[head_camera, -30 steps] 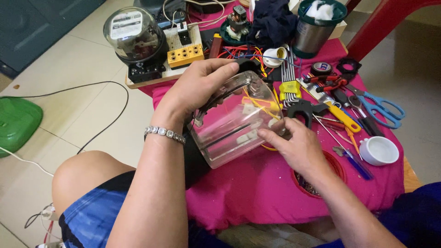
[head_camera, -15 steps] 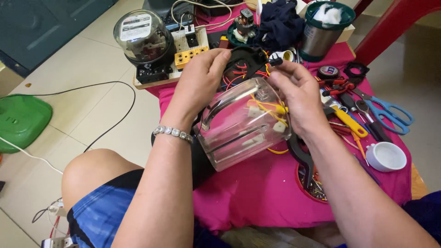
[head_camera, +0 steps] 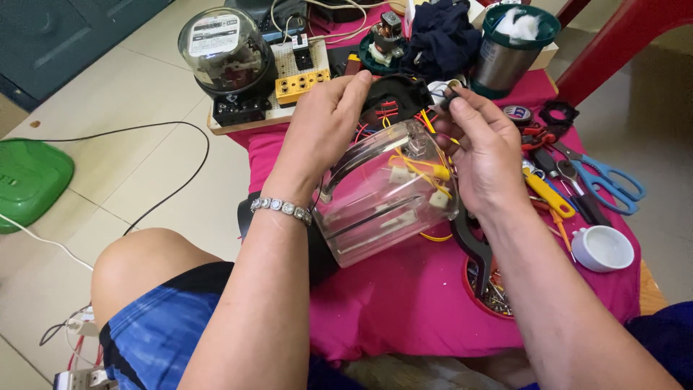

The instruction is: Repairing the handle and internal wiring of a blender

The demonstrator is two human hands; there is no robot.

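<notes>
Clear jar now gripped both sides, right hand raised

Clear glossy plastic jar, matt pink cloth, shiny metal bracelet, smooth floor tiles.

- Cover: clear plastic; yellow and red wires inside, small white blocks.
- Cloth over table: magenta pink.
- Scissors: blue handles.
- Small cup: white.
- Meter: glass dome, black base.
- Terminal block: yellow.
- Shorts: blue, streaked pattern, black band.
- Bracelet: silver links.
- Floor object: green.
- Can: steel, green rim.
</notes>
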